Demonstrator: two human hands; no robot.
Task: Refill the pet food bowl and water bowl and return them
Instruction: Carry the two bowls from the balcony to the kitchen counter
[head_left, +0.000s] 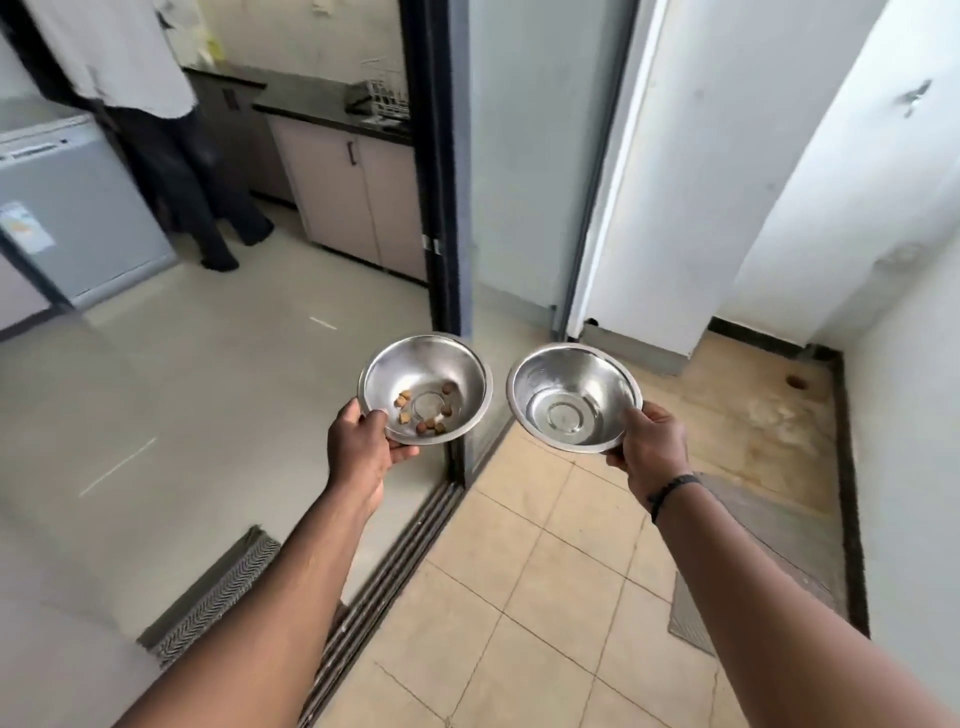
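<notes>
Food bowl (425, 388): round, shiny steel with a rolled rim, held level and upright just left of the dark sliding door frame (441, 208).
Food bowl contents: a few brown kibble pieces (423, 410) scattered around the flat base; mostly bare metal.
Water bowl (574, 397): matching steel bowl, upright, just right of the door frame, beside the food bowl, not touching it.
Water bowl contents: shallow clear water over the base.
</notes>
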